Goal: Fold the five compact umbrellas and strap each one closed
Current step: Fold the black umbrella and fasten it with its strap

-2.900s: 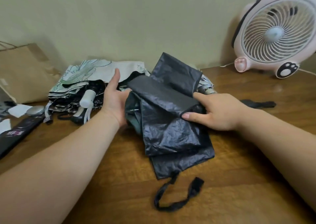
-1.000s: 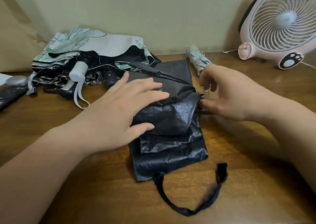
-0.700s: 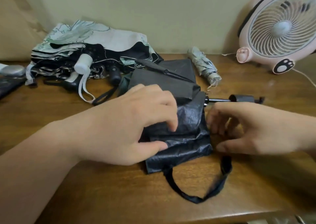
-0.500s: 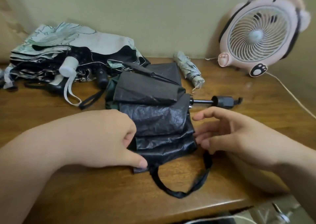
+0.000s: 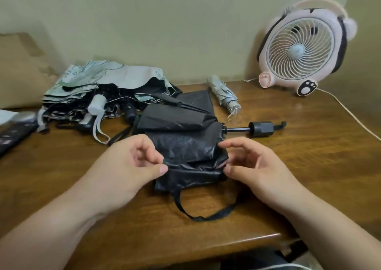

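A black compact umbrella (image 5: pixel 185 137) lies in the middle of the wooden table (image 5: pixel 309 166), its canopy in loose flat folds. Its black handle (image 5: pixel 261 128) points right on a partly extended shaft. Its closing strap (image 5: pixel 206 216) lies in a loop toward the front edge. My left hand (image 5: pixel 127 166) pinches the left edge of a canopy fold between thumb and forefinger. My right hand (image 5: pixel 257 166) pinches the right edge of the same fold. A small grey umbrella (image 5: pixel 224 96) lies rolled up behind it.
A pile of unfolded patterned umbrellas (image 5: pixel 103 88) with a white handle (image 5: pixel 97 104) fills the back left. A pink desk fan (image 5: pixel 301 49) stands back right, its cable (image 5: pixel 350 113) trailing along the right edge. A brown paper bag (image 5: pixel 18 69) leans at far left.
My left hand has left the top of the canopy and moved to its left edge. My right hand has come in to the right edge. The handle and shaft now show at the right.
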Action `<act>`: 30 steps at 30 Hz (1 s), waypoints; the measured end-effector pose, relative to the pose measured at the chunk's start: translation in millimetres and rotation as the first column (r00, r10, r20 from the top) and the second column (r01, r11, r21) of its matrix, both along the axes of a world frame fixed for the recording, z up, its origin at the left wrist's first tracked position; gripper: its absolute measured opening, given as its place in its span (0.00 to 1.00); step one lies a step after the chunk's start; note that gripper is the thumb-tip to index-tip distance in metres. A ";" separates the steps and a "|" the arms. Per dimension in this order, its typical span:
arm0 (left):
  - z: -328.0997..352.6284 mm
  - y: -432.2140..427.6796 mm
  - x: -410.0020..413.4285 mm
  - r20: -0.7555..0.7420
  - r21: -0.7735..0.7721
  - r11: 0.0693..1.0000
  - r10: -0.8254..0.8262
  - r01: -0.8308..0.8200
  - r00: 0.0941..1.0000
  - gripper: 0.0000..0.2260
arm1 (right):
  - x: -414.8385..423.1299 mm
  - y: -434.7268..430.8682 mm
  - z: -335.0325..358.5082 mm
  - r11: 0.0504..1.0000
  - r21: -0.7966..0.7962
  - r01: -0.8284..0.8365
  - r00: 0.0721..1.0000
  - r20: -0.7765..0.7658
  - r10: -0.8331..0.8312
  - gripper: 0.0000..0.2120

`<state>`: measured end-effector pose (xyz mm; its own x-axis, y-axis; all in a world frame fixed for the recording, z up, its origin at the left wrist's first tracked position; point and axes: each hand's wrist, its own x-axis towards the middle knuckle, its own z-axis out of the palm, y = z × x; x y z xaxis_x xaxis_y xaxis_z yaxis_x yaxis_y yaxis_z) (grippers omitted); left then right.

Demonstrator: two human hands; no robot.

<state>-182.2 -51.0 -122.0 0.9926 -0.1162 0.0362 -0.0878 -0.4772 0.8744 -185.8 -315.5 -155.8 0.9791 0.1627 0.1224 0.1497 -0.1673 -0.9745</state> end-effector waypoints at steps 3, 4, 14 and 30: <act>-16.3 -5.2 -26.3 0.133 -0.032 0.983 0.186 -0.183 0.974 0.16 | -5.9 2.4 2.4 0.998 -0.019 -0.056 0.998 0.011 0.056 0.22; -20.7 -8.5 -31.8 0.155 -0.065 0.972 0.234 -0.226 0.960 0.15 | -7.4 2.0 2.8 0.998 0.001 -0.069 0.998 0.010 0.069 0.23; -36.9 -28.9 -45.7 0.037 -0.530 0.809 0.320 -0.253 0.947 0.14 | -16.4 8.7 -5.1 0.999 -0.039 -0.037 0.957 0.288 0.047 0.24; -34.7 -13.2 -42.9 0.214 -0.118 0.991 -0.028 0.055 0.976 0.18 | -13.7 -5.1 -1.4 0.992 -0.126 -0.031 1.000 -0.008 0.030 0.18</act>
